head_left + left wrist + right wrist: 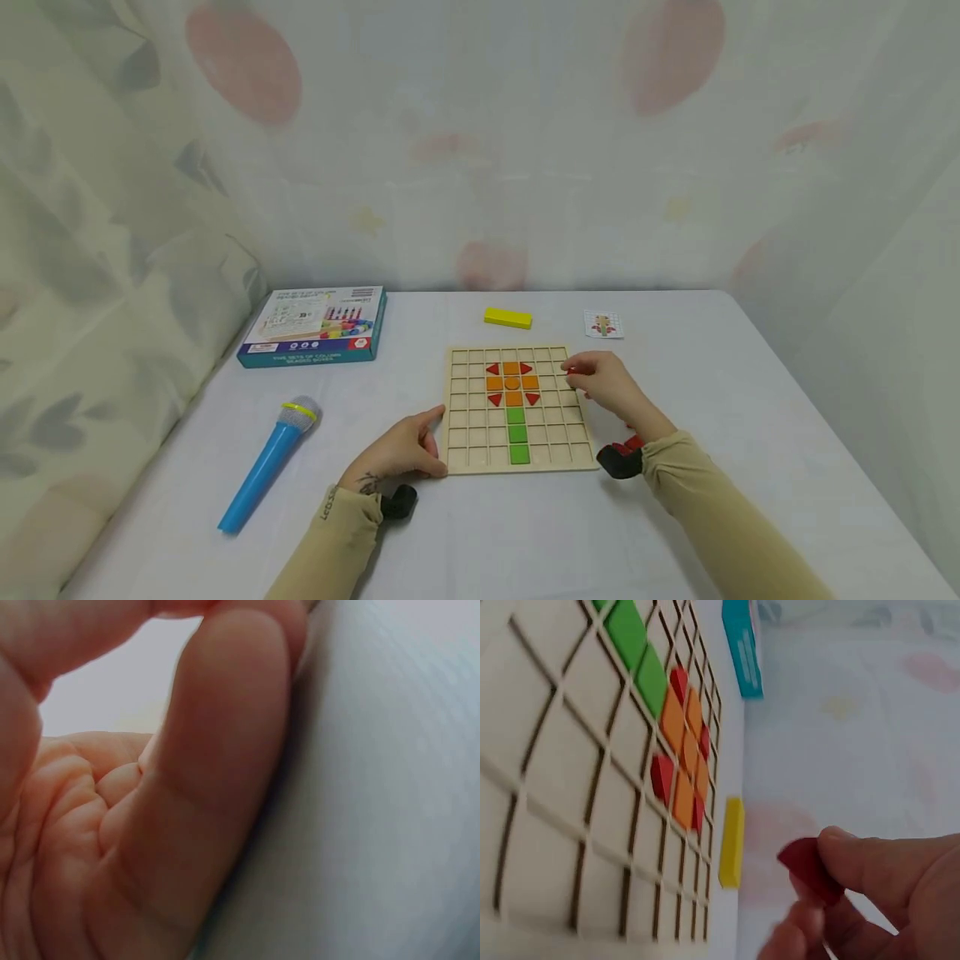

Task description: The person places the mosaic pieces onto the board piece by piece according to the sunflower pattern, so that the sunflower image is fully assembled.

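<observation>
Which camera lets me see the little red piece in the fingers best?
The right wrist view. There the red piece shows close up, pinched in the right hand beside the wooden grid board. In the head view only a red sliver peeks out by the fingers. The left wrist view shows none of it, only the left hand.

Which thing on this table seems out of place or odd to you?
Nothing is spilled or damaged. The blue toy microphone lies on its side, unrelated to the puzzle board, where the pieces sit tidily. The right hand pinches a red piece.
</observation>
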`<state>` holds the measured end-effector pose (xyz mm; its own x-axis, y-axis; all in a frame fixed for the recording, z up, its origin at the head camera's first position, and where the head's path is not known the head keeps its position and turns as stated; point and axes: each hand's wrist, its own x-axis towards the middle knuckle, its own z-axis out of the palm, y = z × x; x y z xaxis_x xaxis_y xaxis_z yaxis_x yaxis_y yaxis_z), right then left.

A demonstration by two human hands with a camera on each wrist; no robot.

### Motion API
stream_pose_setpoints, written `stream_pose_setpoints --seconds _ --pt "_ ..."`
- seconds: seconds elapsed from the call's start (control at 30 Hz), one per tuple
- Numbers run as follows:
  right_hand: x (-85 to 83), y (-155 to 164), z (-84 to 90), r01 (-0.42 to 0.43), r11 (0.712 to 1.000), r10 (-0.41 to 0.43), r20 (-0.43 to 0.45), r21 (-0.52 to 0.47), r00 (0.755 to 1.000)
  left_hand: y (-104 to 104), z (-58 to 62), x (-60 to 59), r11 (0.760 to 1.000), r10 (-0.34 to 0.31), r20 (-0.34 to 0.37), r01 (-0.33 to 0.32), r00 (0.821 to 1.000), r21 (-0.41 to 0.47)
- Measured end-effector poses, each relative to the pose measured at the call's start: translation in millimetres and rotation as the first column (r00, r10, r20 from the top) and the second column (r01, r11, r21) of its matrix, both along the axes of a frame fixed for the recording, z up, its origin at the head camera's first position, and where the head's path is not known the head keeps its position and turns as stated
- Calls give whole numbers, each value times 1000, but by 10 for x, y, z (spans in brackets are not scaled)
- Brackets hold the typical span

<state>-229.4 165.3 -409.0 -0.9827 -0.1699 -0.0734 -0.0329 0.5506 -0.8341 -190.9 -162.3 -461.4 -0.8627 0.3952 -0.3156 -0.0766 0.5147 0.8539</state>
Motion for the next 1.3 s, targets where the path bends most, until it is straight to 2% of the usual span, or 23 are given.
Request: stream_pose_setpoints --seconds 0.1,0.23,0.47,0.73,0.93,1.17,1.3 --pt "-19 -178 -64 -30 1000 30 -27 -1 999 0 3 -4 1000 -8 -2 8 1000 4" --pt "-56 -338 -193 -40 998 40 -2 44 999 -4 3 -12 1000 -13 -4 13 1000 8" --pt "-100 -428 -392 -100 987 99 14 126 995 -8 7 -23 1000 -13 -9 13 1000 2" --pt "-69 -451 -389 -190 961 192 11 201 981 -12 -11 -29 1000 -11 -6 11 1000 6" --pt "-46 -474 -382 -192 944 209 -34 267 977 -8 -2 -22 1000 -8 -5 8 1000 8" --pt "-2 -492 -393 -189 881 262 -114 433 958 -6 2 -12 1000 -5 2 5 1000 10" --pt "55 -470 -371 -189 852 277 -115 488 954 1 -4 -8 1000 -6 1 6 1000 10"
